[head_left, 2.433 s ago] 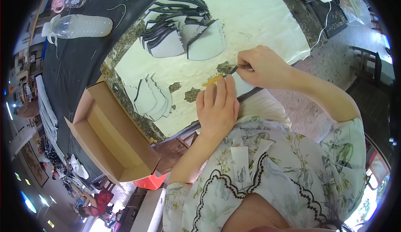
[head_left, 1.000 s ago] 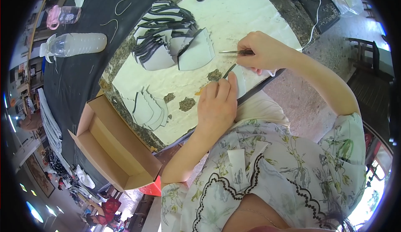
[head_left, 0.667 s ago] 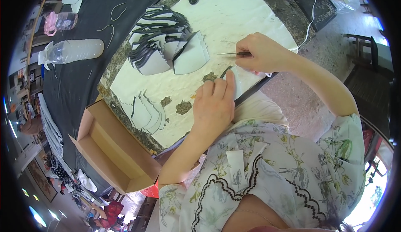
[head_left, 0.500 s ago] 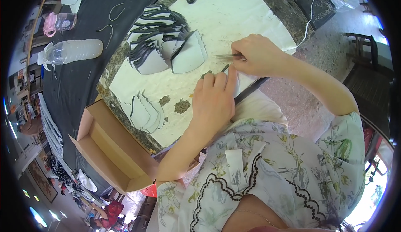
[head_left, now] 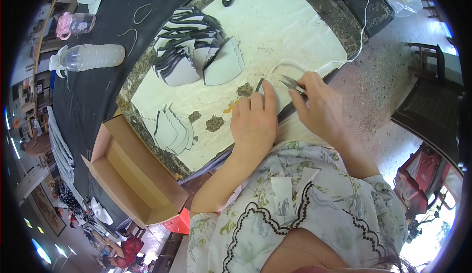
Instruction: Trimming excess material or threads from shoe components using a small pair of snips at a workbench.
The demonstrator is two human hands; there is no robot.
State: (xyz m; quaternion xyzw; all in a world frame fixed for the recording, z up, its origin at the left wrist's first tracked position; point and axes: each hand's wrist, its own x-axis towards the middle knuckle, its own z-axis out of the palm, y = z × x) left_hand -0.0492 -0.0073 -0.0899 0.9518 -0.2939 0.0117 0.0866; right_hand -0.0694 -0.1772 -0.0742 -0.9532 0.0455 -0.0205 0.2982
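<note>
White short-sleeved blouse (head_left: 339, 194), floral in green and grey, with dark dotted scalloped trim (head_left: 254, 205)

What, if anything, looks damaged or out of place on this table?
The pale sheet looks torn: near the left hand, ragged holes show a speckled surface matching the exposed tabletop. A yellow patch beside that hand also looks odd; I can't tell what it is.
</note>
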